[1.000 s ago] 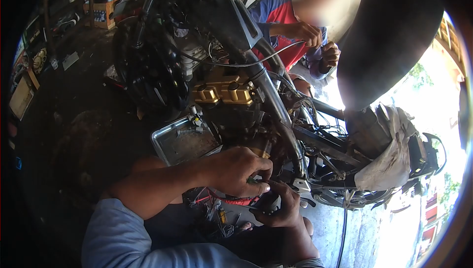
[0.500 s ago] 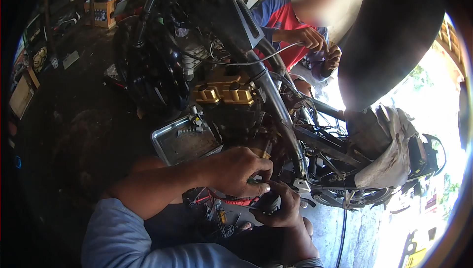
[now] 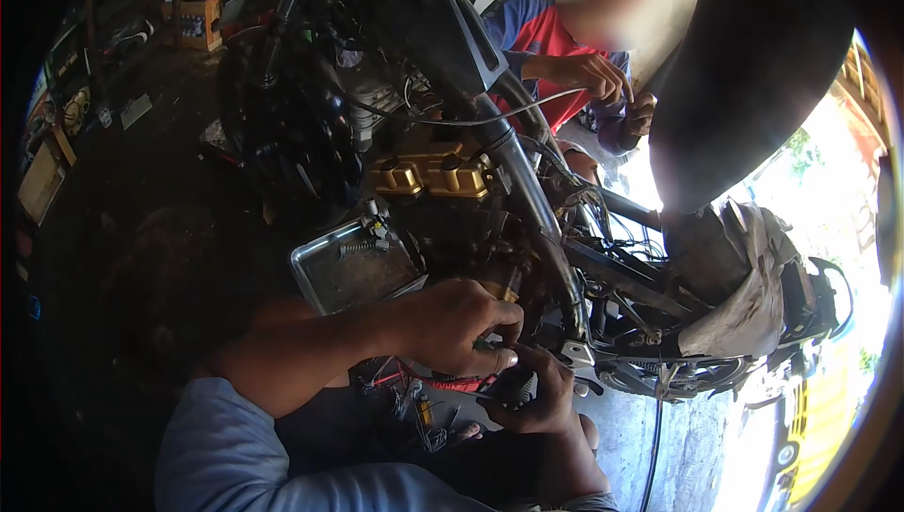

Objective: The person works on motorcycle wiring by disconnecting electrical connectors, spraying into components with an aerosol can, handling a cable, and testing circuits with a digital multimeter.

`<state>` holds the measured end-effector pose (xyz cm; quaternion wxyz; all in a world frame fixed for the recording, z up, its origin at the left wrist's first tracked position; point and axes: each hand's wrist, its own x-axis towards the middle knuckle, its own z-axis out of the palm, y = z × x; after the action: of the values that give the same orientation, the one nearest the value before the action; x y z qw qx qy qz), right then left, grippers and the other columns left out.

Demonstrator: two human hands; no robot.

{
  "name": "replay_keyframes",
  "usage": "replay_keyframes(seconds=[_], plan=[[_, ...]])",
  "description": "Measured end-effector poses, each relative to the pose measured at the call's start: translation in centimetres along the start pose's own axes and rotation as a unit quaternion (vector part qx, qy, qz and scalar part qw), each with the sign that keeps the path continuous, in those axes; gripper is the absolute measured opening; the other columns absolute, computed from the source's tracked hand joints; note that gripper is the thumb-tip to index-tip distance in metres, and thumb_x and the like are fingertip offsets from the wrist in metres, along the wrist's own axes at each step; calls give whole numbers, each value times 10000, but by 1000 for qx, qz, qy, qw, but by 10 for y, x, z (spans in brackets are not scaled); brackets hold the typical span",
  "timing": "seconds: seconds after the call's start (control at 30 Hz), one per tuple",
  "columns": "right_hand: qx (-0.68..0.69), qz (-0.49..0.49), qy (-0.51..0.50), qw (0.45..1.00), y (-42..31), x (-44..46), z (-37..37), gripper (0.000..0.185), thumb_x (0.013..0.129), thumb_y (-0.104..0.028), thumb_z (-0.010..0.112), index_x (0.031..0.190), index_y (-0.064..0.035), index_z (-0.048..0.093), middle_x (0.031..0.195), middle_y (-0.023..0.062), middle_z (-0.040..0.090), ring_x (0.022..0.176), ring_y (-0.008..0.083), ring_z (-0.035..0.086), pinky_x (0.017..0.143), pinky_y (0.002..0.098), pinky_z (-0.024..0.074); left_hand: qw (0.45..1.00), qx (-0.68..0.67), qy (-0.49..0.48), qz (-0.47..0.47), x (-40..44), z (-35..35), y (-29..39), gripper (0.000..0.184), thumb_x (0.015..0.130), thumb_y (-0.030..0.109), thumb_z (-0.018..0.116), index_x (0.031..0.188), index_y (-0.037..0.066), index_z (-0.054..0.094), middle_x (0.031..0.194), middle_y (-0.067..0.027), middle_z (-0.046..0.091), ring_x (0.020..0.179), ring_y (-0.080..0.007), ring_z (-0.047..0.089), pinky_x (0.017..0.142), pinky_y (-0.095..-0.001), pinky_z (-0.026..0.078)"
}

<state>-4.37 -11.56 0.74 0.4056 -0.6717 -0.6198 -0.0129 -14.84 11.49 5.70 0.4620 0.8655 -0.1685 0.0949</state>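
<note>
My left hand is closed, thumb and fingers pinching a small green piece that is mostly hidden. Just below and to the right, my right hand wraps round a dark part with a ribbed grey side. Both hands meet at this part, and the fingers cover much of it. They are in front of a partly stripped motorcycle. Above my left forearm, a metal tray holds a spring and a small metal assembly.
Across the motorcycle a person in a red and blue shirt holds a thin cable. A gold engine cover sits below the frame tube. Red-handled tools and wires lie beneath my hands. A wooden crate stands at the back left.
My hands keep nearly the same pose on the part. The other person's fingers have shifted slightly on the cable. A yellow vehicle has come into view at the lower right.
</note>
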Motion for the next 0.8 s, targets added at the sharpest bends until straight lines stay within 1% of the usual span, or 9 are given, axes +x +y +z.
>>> replay_keyframes(seconds=[0.1,0.17,0.3,0.37,0.43,0.47,0.6,0.67,0.8], plan=[[-9,1,3,1000,-3,3,0,711,603,-207,922,1208,0,610,1038,179,706,897,301,727,772,375,582,1000,5,-5,-12,0,-1,1,318,883,347,698,970,42,669,744,-158,655,727,-329,687,696,-433,517],[-10,3,0,1000,-3,3,0,709,602,-209,923,1203,0,610,1044,183,706,906,305,728,778,377,583,1000,5,5,3,0,1,-3,320,886,353,696,977,47,669,753,-161,658,744,-335,692,707,-441,517],[-3,5,0,1000,-1,2,2,704,600,-214,924,1193,-1,611,1059,190,707,917,315,729,790,384,587,1000,17,5,-2,0,-3,3,318,888,353,693,980,49,666,766,-164,662,760,-342,694,714,-447,517],[-9,0,2,1000,-1,4,1,707,598,-213,925,1195,-1,611,1062,189,708,913,316,730,789,384,588,1000,15,1,-10,1,-4,5,307,853,300,715,935,9,665,818,-179,682,803,-348,708,758,-445,539],[-14,-5,3,1000,-2,6,1,710,596,-211,925,1196,-1,610,1066,188,708,909,316,731,788,384,588,1000,11,6,-2,1,-2,-1,313,868,324,706,955,27,663,796,-170,675,779,-351,701,736,-447,529],[-15,-5,0,1000,-2,7,1,710,594,-205,925,1197,0,610,1055,184,711,900,313,731,782,382,587,1000,9,10,8,0,-1,-3,319,884,349,696,976,45,661,774,-161,668,755,-354,693,714,-450,518],[4,5,-2,1000,-2,6,2,711,591,-182,919,1204,0,609,1013,173,718,871,303,729,757,372,582,1000,10,14,8,0,-3,0,319,879,348,701,972,45,660,775,-161,669,752,-353,695,710,-448,519],[11,3,1,1000,-2,7,2,709,592,-173,915,1208,0,609,1006,170,720,864,302,729,751,370,579,1000,8,-4,-20,1,-5,4,311,855,300,715,938,5,663,822,-184,687,815,-354,709,773,-454,538],[18,0,8,1000,-2,7,3,709,591,-159,905,1217,-1,612,988,162,720,843,292,725,736,363,573,1000,8,2,-9,2,-4,0,313,855,304,716,937,6,663,820,-187,689,817,-357,709,777,-454,539]])
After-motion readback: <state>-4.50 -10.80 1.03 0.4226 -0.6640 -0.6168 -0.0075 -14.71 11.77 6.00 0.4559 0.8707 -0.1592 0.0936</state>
